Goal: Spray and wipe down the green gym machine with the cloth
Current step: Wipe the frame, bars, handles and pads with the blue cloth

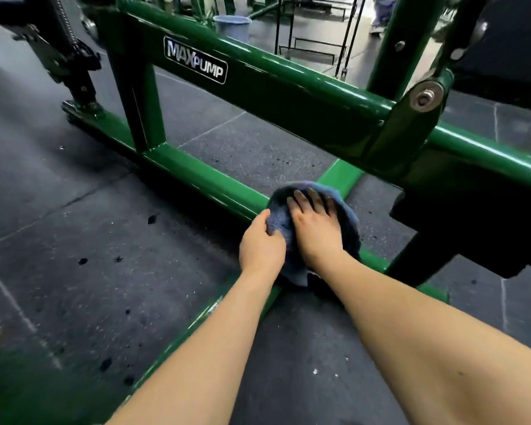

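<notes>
The green gym machine (pixel 276 87) fills the view, with a "MAXPUMP" badge on its upper crossbar and a low floor rail running from the left down to the bottom centre. A blue-grey cloth (pixel 281 220) is draped over the junction of the low rails. My right hand (pixel 314 227) lies flat on top of the cloth with fingers spread. My left hand (pixel 261 245) pinches the cloth's left edge between thumb and fingers. No spray bottle is in view.
Dark speckled rubber floor tiles (pixel 74 256) surround the frame. A black bracket and chain (pixel 65 59) stand at the upper left. A black pad (pixel 509 47) hangs at the upper right. A grey bucket (pixel 232 26) and other racks stand behind.
</notes>
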Demonstrator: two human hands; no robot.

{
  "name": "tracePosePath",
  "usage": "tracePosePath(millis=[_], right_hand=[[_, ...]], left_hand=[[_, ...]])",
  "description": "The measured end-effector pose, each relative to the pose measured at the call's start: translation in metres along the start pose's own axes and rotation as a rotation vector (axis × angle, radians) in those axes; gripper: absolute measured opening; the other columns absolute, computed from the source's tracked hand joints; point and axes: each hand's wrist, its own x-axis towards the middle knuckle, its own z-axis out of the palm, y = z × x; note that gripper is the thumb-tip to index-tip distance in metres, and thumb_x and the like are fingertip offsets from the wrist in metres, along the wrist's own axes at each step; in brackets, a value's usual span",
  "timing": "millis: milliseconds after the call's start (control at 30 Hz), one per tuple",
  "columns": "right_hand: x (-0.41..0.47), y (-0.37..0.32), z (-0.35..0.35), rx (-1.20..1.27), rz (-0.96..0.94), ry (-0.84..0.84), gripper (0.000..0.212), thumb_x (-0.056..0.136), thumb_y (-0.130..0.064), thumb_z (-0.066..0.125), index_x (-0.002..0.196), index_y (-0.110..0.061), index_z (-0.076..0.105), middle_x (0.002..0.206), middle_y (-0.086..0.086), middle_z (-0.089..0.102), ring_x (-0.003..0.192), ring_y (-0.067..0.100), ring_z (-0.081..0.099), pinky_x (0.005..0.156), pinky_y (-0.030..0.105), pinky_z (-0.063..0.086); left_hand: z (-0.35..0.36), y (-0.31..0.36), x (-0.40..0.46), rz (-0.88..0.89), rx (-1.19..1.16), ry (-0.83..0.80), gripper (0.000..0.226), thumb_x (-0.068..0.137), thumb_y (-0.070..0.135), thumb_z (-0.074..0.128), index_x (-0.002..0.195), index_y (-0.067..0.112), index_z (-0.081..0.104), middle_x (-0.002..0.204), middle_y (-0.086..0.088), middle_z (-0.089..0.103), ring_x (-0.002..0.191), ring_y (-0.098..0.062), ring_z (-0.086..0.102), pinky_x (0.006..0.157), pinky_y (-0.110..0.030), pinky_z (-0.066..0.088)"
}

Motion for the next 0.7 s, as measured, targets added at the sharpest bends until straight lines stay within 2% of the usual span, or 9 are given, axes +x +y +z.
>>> tracePosePath(millis=[67,100,167,233,300,433,567,700], right_hand=[[0.011,0.011,-0.006,0.088,0.007,-0.449,0.078,0.089,-0.047,0.051,0.153,-0.021,0.015,0.161,0.006,0.009,0.147,0.028,0.009,0.119,0.046,0.009],[0.014,0.011,-0.005,0.132,0.032,-0.616,0.088,0.087,-0.057,0.05,0.155,-0.022,0.006,0.162,0.008,-0.001,0.148,0.029,0.0,0.12,0.046,0.004],[0.011,0.004,0.001,0.263,0.072,-0.744,0.1,0.08,-0.072,0.044,0.154,-0.024,-0.003,0.16,0.009,-0.015,0.146,0.033,-0.017,0.118,0.053,-0.006],[0.002,-0.003,0.005,0.329,0.086,-0.717,0.105,0.075,-0.079,0.043,0.154,-0.026,-0.001,0.16,0.003,-0.017,0.145,0.034,-0.021,0.115,0.06,-0.006],[-0.006,-0.006,0.014,0.303,0.087,-0.627,0.097,0.082,-0.073,0.045,0.154,-0.026,0.001,0.16,-0.002,-0.016,0.145,0.033,-0.021,0.114,0.063,-0.003],[0.0,0.0,0.035,0.253,0.095,-0.461,0.077,0.093,-0.059,0.039,0.154,-0.03,0.003,0.16,-0.008,-0.015,0.146,0.027,-0.019,0.114,0.061,0.004],[0.038,0.01,0.04,0.263,0.139,-0.446,0.065,0.095,-0.05,0.041,0.151,-0.034,0.013,0.161,-0.01,-0.006,0.148,0.027,-0.01,0.114,0.059,0.01],[0.065,0.013,0.036,0.217,0.192,-0.499,0.067,0.096,-0.047,0.043,0.152,-0.033,0.009,0.161,-0.007,-0.006,0.148,0.03,-0.007,0.113,0.06,0.014]], left_hand=[[0.01,-0.01,-0.002,0.015,0.297,-0.016,0.056,0.094,0.019,0.048,0.148,0.021,0.034,0.148,-0.006,0.044,0.133,-0.028,0.043,0.109,-0.036,0.034],[0.016,-0.018,-0.003,0.008,0.436,-0.031,0.059,0.094,0.021,0.047,0.15,0.018,0.027,0.153,-0.007,0.035,0.138,-0.028,0.035,0.111,-0.037,0.029],[0.025,-0.037,-0.006,-0.038,0.642,-0.051,0.066,0.094,0.021,0.044,0.152,0.012,0.016,0.159,-0.009,0.02,0.145,-0.024,0.021,0.117,-0.04,0.017],[0.029,-0.053,-0.007,-0.056,0.768,-0.023,0.067,0.095,0.02,0.04,0.153,0.009,0.009,0.161,-0.007,0.014,0.148,-0.02,0.012,0.12,-0.04,0.006],[0.031,-0.06,-0.007,-0.004,0.833,-0.012,0.068,0.097,0.023,0.037,0.153,0.009,0.002,0.162,-0.005,0.01,0.149,-0.017,0.008,0.12,-0.04,-0.001],[0.029,-0.068,-0.01,0.071,0.872,-0.077,0.086,0.095,0.051,0.04,0.152,0.008,-0.009,0.162,-0.004,-0.001,0.149,-0.015,-0.001,0.12,-0.042,-0.005],[0.021,-0.077,-0.015,0.148,1.023,-0.184,0.1,0.09,0.07,0.031,0.15,0.005,-0.016,0.159,-0.01,-0.02,0.147,-0.022,-0.017,0.12,-0.043,-0.009],[0.018,-0.076,-0.013,0.144,1.076,-0.261,0.112,0.086,0.07,0.043,0.148,0.003,-0.021,0.156,-0.014,-0.028,0.145,-0.026,-0.024,0.119,-0.045,-0.011]])
